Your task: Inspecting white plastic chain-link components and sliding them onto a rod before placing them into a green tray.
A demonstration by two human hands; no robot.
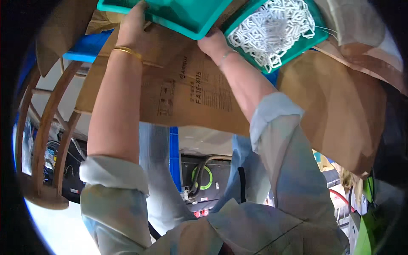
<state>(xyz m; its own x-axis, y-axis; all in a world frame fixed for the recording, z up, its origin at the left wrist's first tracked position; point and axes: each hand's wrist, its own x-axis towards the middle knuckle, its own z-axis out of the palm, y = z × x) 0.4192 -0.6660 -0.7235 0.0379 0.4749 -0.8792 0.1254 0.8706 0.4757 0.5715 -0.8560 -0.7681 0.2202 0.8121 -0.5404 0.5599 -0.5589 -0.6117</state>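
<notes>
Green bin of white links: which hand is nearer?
Right. The right hand is just left of the bin, holding one corner of the green tray; the left hand is farther off, on its near edge.

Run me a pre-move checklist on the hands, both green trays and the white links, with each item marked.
1. Left hand on the nearer-left green tray: ok, it grips the rim.
2. Right hand secure on that tray: cannot tell; it is at the near right corner, but its fingertips are hidden.
3. That tray empty: cannot tell; the visible part is bare, but the picture's top edge cuts off the rest.
4. White links clear of the rim of the right-hand green tray: not ok, some reach its near edge.
5. Sleeves off the wrists: ok, both are rolled up.
</notes>
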